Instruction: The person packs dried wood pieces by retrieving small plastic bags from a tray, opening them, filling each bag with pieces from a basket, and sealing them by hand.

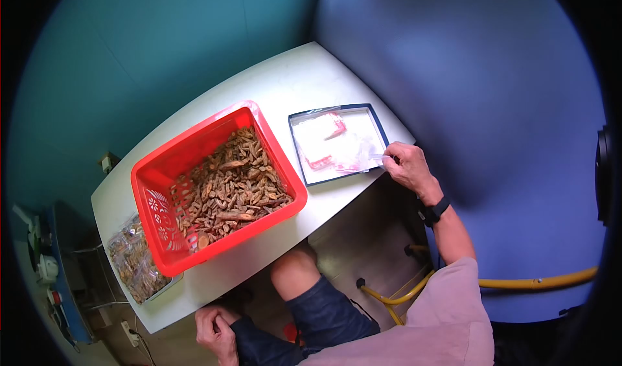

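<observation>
While the right hand [406, 165] pinches a clear bag [375, 159] at the tray's [343, 176] rim in the head view, the left hand [217, 335] rests by the leg [259, 343], finger state unclear. Tray sits near table [285, 74] edge; hard tug, snagged plastic, could drag it off.

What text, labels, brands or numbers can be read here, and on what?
None readable.
Clear bags in the tray: red patches, too washed out to tell if print.
Brown-filled packets: blurred.
Red basket: flower cut-outs, no legible words.
Wristband: too small.
</observation>
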### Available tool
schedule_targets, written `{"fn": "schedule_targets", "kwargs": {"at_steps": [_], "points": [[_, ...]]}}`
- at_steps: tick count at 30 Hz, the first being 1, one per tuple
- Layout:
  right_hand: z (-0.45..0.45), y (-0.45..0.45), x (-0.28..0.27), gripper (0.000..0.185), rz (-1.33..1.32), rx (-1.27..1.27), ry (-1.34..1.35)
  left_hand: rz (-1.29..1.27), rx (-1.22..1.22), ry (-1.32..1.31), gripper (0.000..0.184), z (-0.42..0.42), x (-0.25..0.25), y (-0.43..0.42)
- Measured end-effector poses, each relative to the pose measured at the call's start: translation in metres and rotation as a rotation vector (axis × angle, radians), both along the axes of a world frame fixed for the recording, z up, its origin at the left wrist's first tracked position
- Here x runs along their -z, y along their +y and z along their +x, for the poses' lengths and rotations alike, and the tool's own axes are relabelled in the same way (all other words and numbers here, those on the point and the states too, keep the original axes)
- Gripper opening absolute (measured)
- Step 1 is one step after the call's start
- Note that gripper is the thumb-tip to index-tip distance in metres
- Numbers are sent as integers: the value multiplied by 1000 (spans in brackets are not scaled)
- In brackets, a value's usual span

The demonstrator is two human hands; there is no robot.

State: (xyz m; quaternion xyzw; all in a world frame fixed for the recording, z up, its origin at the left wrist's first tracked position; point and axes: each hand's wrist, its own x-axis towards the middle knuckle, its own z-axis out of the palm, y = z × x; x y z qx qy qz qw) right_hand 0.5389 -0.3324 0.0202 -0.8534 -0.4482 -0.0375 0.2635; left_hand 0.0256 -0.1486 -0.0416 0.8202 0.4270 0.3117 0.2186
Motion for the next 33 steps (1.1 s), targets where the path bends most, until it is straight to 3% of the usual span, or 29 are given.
{"fn": "schedule_targets", "kwargs": {"at_steps": [1, 4, 6, 7, 11, 14, 19, 23, 28, 31, 33], "points": [[-5, -4, -6, 5, 4, 0, -9, 4, 0, -9, 13, 0, -3, -2], [-37, -18, -36, 6, 94, -33, 576, -58, 60, 34, 13, 6, -22, -13], [-70, -21, -58, 6, 74, -143, 819, -214, 113, -120, 16, 19, -41, -28], [-88, -20, -65, 6, 52, -227, 890, -172, 207, -183, 19, 29, -56, -35], [-160, -14, -72, 18, -180, -550, 853, -371, 448, -304, 28, 63, -114, -66], [-202, -8, -78, 16, -317, -738, 930, -584, 521, -211, 29, 69, -138, -88], [-255, -5, -78, 22, -392, -1010, 820, -607, 541, -118, 13, 38, -137, -115], [-278, -3, -86, 24, -462, -1065, 829, -721, 484, -155, 10, 11, -136, -127], [-298, -3, -86, 24, -430, -1113, 830, -595, 506, -188, 10, -7, -135, -132], [-301, -5, -87, 22, -455, -1141, 771, -743, 498, -195, 10, -13, -133, -132], [-304, -10, -90, 18, -314, -1012, 768, -1098, 393, -311, 9, -16, -132, -129]]}}
